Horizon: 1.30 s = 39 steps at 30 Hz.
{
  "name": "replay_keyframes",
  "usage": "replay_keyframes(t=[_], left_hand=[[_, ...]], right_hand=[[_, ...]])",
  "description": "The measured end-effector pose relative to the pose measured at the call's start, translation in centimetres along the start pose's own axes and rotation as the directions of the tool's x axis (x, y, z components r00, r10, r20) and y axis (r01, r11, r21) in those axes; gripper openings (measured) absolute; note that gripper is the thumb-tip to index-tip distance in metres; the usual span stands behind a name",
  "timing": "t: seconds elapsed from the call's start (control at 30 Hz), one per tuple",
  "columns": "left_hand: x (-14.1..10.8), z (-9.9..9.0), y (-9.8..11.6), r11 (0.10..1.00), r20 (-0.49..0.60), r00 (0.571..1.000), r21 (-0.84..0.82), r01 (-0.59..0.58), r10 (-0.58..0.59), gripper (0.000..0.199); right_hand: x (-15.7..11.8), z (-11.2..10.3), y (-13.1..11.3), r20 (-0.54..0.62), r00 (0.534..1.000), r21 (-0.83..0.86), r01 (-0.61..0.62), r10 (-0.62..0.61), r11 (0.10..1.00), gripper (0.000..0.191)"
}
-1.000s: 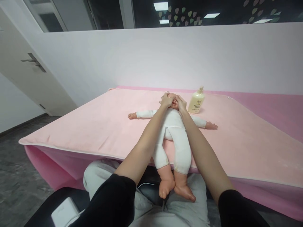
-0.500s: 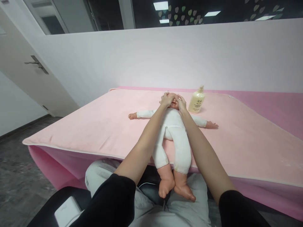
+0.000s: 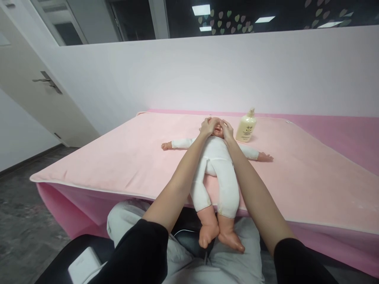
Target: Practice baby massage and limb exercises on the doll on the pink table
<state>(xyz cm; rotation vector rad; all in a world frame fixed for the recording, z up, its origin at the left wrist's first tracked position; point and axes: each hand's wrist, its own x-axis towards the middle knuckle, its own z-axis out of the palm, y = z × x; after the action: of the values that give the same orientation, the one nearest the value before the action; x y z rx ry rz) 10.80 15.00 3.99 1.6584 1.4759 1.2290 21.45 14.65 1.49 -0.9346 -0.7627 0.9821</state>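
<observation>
A baby doll with a white cloth body lies on its back, arms spread wide. Its bare feet hang over the near table edge, above my lap. My left hand cups the left side of the doll's head, fingers curved around it. On the opposite side my right hand holds the head in the same way. Both thumbs rest over the upper face, so the eyes are covered while the mouth shows between my hands. Just right of my right hand stands a pale yellow pump bottle, upright and untouched.
A light pink blanket covers the table, over a darker pink cloth. Behind it rises a white wall with windows above. A door is at the left. A white box-like device lies at the lower left.
</observation>
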Motion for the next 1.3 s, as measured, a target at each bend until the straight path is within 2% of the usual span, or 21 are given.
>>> replay_keyframes(t=[0.1,0.2,0.27,0.37,0.43,0.53,0.67,0.73,0.83,0.93,1.03,1.1,1.2,1.3], left_hand=[[-0.2,-0.1,0.5,0.999,-0.009,0.999,0.012,0.040,-0.040,0.058],[0.2,0.3,0.3,0.999,-0.038,0.998,0.001,0.041,-0.041,0.041],[0.5,0.7,-0.3,1.000,-0.055,0.998,-0.022,0.022,-0.024,0.037],[0.2,0.7,-1.8,0.995,-0.061,0.995,-0.048,-0.088,0.085,0.041],[-0.4,0.1,-2.8,0.979,-0.017,0.980,-0.036,-0.199,0.199,0.043],[-1.7,-1.3,-3.9,0.954,0.089,0.950,-0.016,-0.299,0.300,0.051],[-2.8,-2.5,-4.4,0.950,0.154,0.937,-0.045,-0.309,0.312,0.078],[-2.9,-2.5,-4.3,0.946,0.163,0.932,-0.073,-0.315,0.322,0.081],[-2.8,-2.4,-4.3,0.941,0.168,0.927,-0.102,-0.321,0.335,0.080],[-2.8,-2.4,-4.3,0.940,0.164,0.928,-0.120,-0.318,0.335,0.079],[-2.5,-2.5,-4.5,0.941,0.155,0.934,-0.164,-0.297,0.322,0.071],[-2.1,-2.4,-4.7,0.949,0.137,0.956,-0.221,-0.224,0.258,0.065],[-1.2,-2.2,-5.3,0.922,0.171,0.968,-0.371,-0.110,0.184,0.059],[-0.7,-1.8,-5.8,0.901,0.210,0.962,-0.429,-0.072,0.177,0.063]], right_hand=[[-0.2,0.1,0.1,-0.067,0.998,0.019,0.020,-0.019,1.000,0.042],[-0.3,0.2,0.0,-0.066,0.997,0.068,-0.029,0.034,0.997,0.041],[-0.5,0.1,-0.2,-0.070,0.995,0.097,-0.057,0.064,0.994,0.039],[-1.0,-0.2,-0.5,-0.013,0.991,0.169,-0.129,0.133,0.977,0.038],[-1.7,-0.7,-0.6,0.018,0.985,0.177,-0.174,0.173,0.969,0.041],[-3.0,-1.4,-0.6,0.047,0.989,0.092,-0.147,0.144,0.985,0.058],[-4.8,-2.1,-1.0,0.192,0.976,-0.058,-0.092,0.101,0.994,0.101],[-5.4,-2.4,-1.4,0.243,0.963,-0.056,-0.107,0.117,0.993,0.108],[-5.9,-2.6,-1.5,0.307,0.947,-0.033,-0.090,0.096,0.995,0.110],[-5.5,-2.9,-1.2,0.336,0.941,-0.077,-0.004,0.030,0.997,0.110],[-4.9,-3.2,-0.6,0.342,0.938,-0.107,0.101,-0.059,0.989,0.101],[-4.6,-3.3,-0.4,0.358,0.929,-0.098,0.131,-0.088,0.986,0.092],[-4.5,-3.1,-0.4,0.363,0.930,-0.057,0.092,-0.066,0.994,0.072],[-4.3,-2.7,-0.4,0.304,0.953,-0.023,0.007,0.000,1.000,0.064]])
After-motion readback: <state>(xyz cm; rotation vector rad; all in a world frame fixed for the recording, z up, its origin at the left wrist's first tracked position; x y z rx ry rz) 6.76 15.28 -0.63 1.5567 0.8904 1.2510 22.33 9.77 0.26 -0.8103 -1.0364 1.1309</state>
